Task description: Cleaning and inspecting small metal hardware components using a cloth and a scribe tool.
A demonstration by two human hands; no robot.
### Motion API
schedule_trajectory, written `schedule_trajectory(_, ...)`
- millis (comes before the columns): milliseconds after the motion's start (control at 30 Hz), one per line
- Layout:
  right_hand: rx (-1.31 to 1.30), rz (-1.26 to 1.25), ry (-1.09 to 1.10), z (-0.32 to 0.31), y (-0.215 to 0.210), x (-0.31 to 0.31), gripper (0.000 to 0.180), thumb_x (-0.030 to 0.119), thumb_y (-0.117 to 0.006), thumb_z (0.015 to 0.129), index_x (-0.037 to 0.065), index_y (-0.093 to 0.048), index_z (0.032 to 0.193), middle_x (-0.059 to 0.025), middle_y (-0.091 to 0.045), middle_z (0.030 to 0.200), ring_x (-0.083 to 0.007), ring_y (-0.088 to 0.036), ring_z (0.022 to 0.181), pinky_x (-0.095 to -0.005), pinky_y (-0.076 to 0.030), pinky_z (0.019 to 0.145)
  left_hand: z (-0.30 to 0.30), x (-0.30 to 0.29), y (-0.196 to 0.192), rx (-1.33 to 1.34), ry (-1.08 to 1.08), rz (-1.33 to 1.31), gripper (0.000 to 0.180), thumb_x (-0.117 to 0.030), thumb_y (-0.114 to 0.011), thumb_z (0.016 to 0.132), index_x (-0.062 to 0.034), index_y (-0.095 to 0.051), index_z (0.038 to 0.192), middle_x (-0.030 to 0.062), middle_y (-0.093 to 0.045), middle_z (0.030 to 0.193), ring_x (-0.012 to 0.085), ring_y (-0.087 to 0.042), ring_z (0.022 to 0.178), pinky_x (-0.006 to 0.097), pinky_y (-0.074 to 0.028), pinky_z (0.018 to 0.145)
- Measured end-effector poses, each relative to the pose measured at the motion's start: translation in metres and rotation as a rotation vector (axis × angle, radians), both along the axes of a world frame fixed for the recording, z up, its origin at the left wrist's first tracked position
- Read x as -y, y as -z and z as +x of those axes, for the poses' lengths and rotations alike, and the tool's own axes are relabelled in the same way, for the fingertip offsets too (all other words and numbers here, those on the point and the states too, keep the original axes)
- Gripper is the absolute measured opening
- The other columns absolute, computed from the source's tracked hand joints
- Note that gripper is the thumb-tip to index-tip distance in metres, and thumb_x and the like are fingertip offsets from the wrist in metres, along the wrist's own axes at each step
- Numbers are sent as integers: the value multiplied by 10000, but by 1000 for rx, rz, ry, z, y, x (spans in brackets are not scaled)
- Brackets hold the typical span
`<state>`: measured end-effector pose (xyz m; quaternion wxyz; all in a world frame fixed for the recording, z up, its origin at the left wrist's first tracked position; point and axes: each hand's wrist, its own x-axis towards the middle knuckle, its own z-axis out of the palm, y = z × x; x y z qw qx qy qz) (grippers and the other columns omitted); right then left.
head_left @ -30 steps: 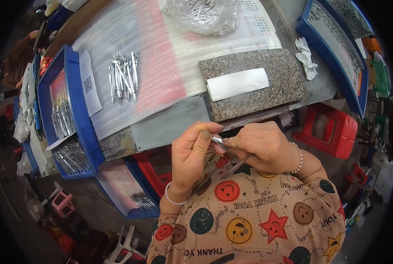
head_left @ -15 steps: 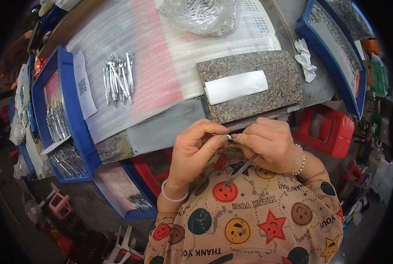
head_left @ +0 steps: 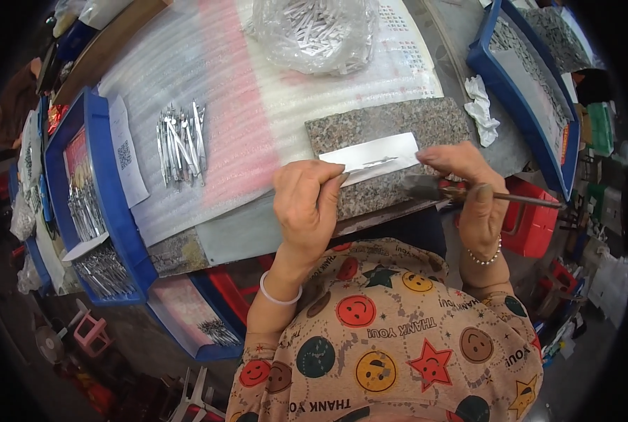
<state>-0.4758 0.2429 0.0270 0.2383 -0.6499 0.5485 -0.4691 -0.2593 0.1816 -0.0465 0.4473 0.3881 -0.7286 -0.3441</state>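
A slim metal piece (head_left: 379, 162) lies on a white sheet (head_left: 370, 158) atop a speckled granite slab (head_left: 391, 151), just right of the frame's centre. The left hand (head_left: 307, 204) pinches the near end of that piece between thumb and fingertips, its grip clenched on it. The right hand (head_left: 465, 186), at centre right, is wrapped around a thin rod-like tool (head_left: 511, 198) that points toward the right edge, with one fingertip resting on the sheet.

As a judgement, the work is partway through. A loose pile of similar metal pieces (head_left: 180, 144) waits on the foam-covered bench (head_left: 222, 91) at upper left. More fill a clear bag (head_left: 314, 32) at the top and blue trays (head_left: 92, 211) at left.
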Motion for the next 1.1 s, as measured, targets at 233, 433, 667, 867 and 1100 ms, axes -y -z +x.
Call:
schedule_trajectory(233,156,267,-83,9,0,6,425,324,-407,1009,-32,-631,1069,-151,-661,953,-188,-632,743,-272,-491,661,1,2,7,215,-1,-188,180,6,-712,740,-51,-642,896,96,-617,841,277,-603,856,374,-404,787)
schedule_trajectory(433,44,228,-116,12,2,22,380,269,-428,1000,-45,-628,1073,-167,-669,944,-242,-653,720,-295,-511,641,3,1,9,304,27,-249,217,-20,-736,712,-75,-645,902,65,-598,855,257,-597,896,368,-379,792)
schedule_trajectory(667,-386,232,-284,33,1,43,183,146,-651,841,14,-617,964,-170,-658,870,-312,-647,663,-349,-510,580,7,2,13,300,45,-225,214,-55,-648,701,-74,-635,914,45,-574,860,224,-578,906,372,-355,806)
schedule_trajectory(867,-190,209,-229,28,22,40,254,267,-555,950,21,-612,965,-151,-637,833,-329,-642,686,-354,-513,593,9,1,14,222,-4,-118,201,-31,-689,731,-57,-626,920,77,-569,852,255,-564,870,383,-366,804)
schedule_trajectory(1100,-9,335,-105,28,21,30,323,235,-457,998,-28,-644,1015,-140,-652,856,-161,-599,611,-276,-475,570,21,-2,14,162,-18,24,168,7,-706,761,-34,-645,912,118,-597,886,303,-583,918,376,-422,805)
